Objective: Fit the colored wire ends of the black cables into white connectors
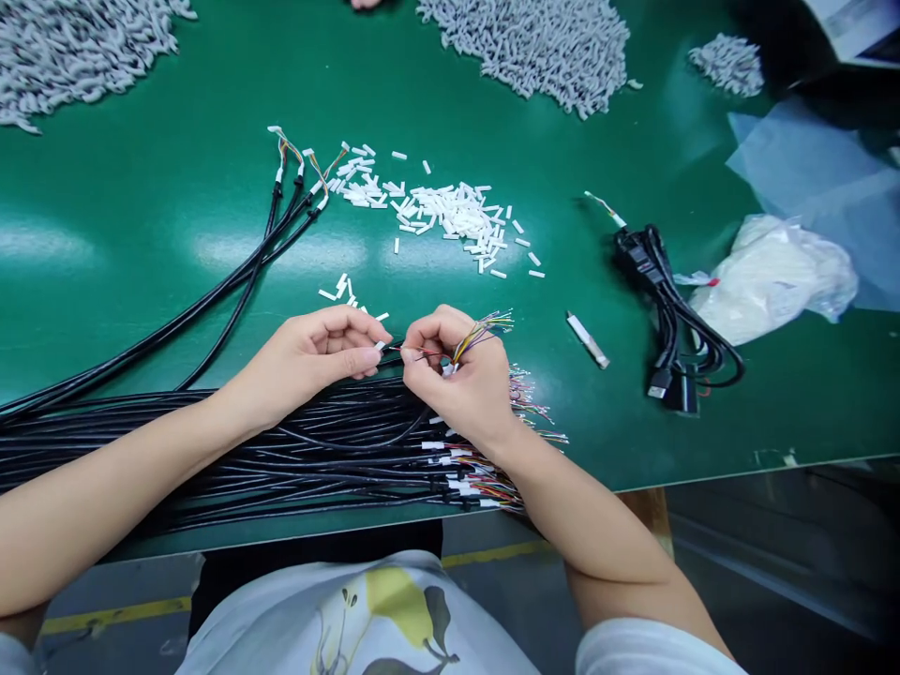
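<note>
1. Using the black cable bundle (pixel 309 450) as landmark; it's running left-right along the near edge of the green table (pixel 633 441)
2. Left hand (pixel 320 354) is hanging over the bundle's far side, thumb and index clamping on 1 small white sleeve (pixel 381 345)
3. Right hand (pixel 460 375) is sitting over the bundle's right end, thumb and index pinching thin wires (pixel 424 355); a wire fan (pixel 485 328) is spreading out of that fist, away from the bundle and rightward
4. Key relation: sleeve is lying just left of the right-hand pinch, wires between the 2 grips running roughly parallel to the bundle; sleeve's own axis is showing too small to tell
5. Room: table edge is passing close on the bundle's near side; bare green is opening rightward; a sleeve pile (pixel 457 211) is lying beyond the bundle
</note>
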`<state>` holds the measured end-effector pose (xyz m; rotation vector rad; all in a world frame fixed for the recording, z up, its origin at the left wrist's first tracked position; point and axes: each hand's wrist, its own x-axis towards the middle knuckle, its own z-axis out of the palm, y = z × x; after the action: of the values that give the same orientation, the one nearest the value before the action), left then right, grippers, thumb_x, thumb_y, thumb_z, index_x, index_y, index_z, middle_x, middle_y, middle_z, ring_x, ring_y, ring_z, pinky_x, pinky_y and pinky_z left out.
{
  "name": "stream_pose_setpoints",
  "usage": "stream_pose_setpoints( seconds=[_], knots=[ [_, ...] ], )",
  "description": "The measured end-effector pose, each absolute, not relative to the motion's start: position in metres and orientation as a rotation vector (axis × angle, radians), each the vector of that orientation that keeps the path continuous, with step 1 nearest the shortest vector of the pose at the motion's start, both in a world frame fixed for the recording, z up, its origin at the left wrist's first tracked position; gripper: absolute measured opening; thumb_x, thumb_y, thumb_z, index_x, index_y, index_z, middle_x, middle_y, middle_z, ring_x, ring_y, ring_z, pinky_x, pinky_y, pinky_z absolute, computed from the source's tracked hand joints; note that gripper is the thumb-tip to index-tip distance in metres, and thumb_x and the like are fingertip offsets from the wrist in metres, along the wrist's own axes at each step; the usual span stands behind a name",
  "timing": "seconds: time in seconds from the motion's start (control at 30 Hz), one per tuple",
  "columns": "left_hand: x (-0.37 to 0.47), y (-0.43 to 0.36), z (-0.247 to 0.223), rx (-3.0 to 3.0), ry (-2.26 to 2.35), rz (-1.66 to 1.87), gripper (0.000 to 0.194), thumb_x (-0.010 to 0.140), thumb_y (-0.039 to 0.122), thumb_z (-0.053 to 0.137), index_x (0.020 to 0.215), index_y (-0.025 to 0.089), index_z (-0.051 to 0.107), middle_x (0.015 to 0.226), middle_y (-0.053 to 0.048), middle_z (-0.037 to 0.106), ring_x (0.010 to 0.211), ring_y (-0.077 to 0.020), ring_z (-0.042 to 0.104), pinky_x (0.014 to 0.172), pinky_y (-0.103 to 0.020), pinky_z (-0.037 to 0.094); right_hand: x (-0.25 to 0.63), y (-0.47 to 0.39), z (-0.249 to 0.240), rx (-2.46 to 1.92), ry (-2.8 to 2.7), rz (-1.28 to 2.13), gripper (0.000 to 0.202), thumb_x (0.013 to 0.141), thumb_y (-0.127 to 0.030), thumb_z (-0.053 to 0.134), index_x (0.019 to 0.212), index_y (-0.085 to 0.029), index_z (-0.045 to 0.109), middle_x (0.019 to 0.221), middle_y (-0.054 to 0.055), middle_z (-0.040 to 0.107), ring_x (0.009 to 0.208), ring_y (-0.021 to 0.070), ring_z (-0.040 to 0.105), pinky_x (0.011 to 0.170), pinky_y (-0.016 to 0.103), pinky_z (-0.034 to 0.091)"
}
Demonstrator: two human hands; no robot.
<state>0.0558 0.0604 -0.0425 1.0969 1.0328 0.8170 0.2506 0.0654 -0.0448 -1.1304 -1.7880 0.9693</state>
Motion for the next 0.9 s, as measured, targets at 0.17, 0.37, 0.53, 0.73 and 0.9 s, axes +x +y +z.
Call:
stream_pose_setpoints(
  seconds=[0.17,0.37,0.53,0.73,0.9],
  knots=[
    [0.059,0.06,-0.046,0.898,0.985,0.787,0.012,0.08,0.017,0.081,0.089,0.017,0.073,0.075,0.0,0.074,0.071,-0.0109,0.071,0.069,-0.021,0.058,0.25,0.066,-0.048,-1.102,-1.811,0.902,0.013,0.075,-0.01,0.056,0.067,-0.021,0.056,0.061,-0.007,0.046,0.055,0.0085,0.042,0.056,0.025,0.035],
    [0.059,0.059,-0.046,0.868,0.967,0.784,0.011,0.08,0.015,0.081,0.087,0.016,0.074,0.073,0.0,0.076,0.07,-0.0101,0.073,0.065,-0.018,0.058,0.249,0.065,-0.051,-1.091,-1.846,0.835,0.013,0.075,-0.01,0.057,0.068,-0.02,0.058,0.063,-0.006,0.047,0.056,0.0079,0.043,0.056,0.024,0.036],
    [0.061,0.059,-0.042,0.892,0.975,0.782,0.009,0.079,0.014,0.081,0.083,0.016,0.074,0.069,0.001,0.076,0.066,-0.0088,0.071,0.063,-0.017,0.058,0.248,0.063,-0.055,-1.043,-1.889,0.72,0.013,0.076,-0.008,0.058,0.07,-0.02,0.058,0.064,-0.006,0.049,0.057,0.0079,0.044,0.056,0.023,0.035],
    [0.064,0.06,-0.041,0.91,0.992,0.767,0.012,0.074,0.014,0.084,0.079,0.015,0.073,0.066,0.0,0.075,0.062,-0.0104,0.07,0.062,-0.02,0.058,0.248,0.063,-0.055,-1.022,-1.902,0.698,0.014,0.076,-0.007,0.058,0.07,-0.019,0.058,0.064,-0.006,0.047,0.057,0.0075,0.044,0.056,0.023,0.036],
    [0.062,0.063,-0.042,0.913,1.052,0.897,0.014,0.074,0.013,0.084,0.079,0.015,0.072,0.066,0.002,0.073,0.064,-0.0098,0.07,0.061,-0.018,0.057,0.248,0.063,-0.053,-1.043,-1.87,0.675,0.016,0.076,-0.006,0.057,0.068,-0.02,0.056,0.064,-0.006,0.047,0.055,0.0068,0.043,0.055,0.022,0.036]
  ],
)
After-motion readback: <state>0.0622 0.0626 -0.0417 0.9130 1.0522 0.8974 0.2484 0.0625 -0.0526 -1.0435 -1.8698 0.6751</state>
